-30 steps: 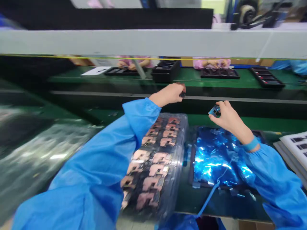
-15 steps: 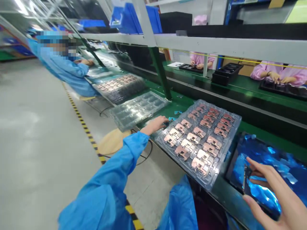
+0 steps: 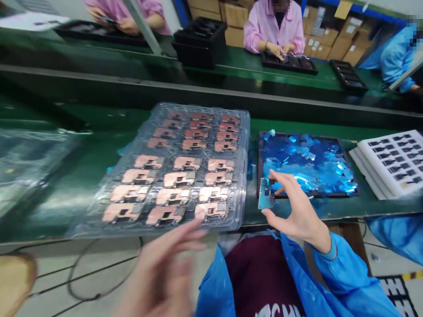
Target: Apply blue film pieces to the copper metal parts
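Note:
My right hand (image 3: 294, 207) pinches a small circuit board (image 3: 265, 196) by its edges between thumb and fingers; its teal face shows. It is held up at the right of the clear plastic tray (image 3: 243, 185), in front of the black tray with blue film scraps. My left hand (image 3: 168, 268) is smeared by motion near the front edge of the clear tray. Its fingers are stretched out, and nothing shows in them. Rows of copper-coloured boards (image 3: 178, 179) sit in the clear tray's pockets.
Blue film pieces (image 3: 307, 163) fill the black tray. White foam trays (image 3: 380, 154) with dark cut-outs are stacked at the right. Another clear tray (image 3: 29, 163) lies left. Across the bench, people in pink work at black trays (image 3: 291, 61). A stool (image 3: 16, 281) stands lower left.
My view has swung right. My left hand has come back from the bench by the clear tray's left side to its front. My right hand still holds the board, now with its teal face showing.

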The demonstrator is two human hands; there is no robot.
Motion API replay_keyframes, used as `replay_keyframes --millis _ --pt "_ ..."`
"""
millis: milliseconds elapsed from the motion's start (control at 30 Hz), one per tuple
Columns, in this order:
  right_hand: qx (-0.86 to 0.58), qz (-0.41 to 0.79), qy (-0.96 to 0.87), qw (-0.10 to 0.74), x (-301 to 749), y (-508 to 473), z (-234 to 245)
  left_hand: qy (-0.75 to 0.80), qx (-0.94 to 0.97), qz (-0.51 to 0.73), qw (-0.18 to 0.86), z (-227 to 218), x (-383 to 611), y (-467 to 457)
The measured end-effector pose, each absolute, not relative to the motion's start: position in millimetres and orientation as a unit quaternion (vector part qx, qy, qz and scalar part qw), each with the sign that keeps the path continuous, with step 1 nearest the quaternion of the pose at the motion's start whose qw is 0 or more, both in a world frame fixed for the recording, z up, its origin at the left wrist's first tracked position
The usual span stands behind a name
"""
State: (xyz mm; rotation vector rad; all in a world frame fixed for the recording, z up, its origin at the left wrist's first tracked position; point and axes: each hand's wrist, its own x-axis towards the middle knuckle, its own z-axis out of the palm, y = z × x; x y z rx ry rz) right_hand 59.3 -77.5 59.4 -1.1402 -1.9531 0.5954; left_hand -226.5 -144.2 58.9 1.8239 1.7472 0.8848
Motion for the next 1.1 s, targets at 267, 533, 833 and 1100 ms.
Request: replay_keyframes --millis 267,533,833,1100 --pt "-0.478 0.206 -0.748 0.412 101.1 -110.5 51.9 0.464 0.45 0.488 0.586 34.1 -59.7 -89.0" --pt "-0.574 0.327 -0.561 0.499 122.3 -93.8 33.7 0.478 0.5 0.457 0.559 11.0 -41.6 -86.3" --pt "-0.574 0.332 -0.548 0.51 118.1 -87.2 16.2 0.473 0.496 0.441 0.58 1.4 -38.9 -80.2" --pt "-0.557 0.334 -0.563 0.511 110.0 -84.0 10.5 0.502 0.522 0.453 0.52 -2.5 -46.8 -80.3"
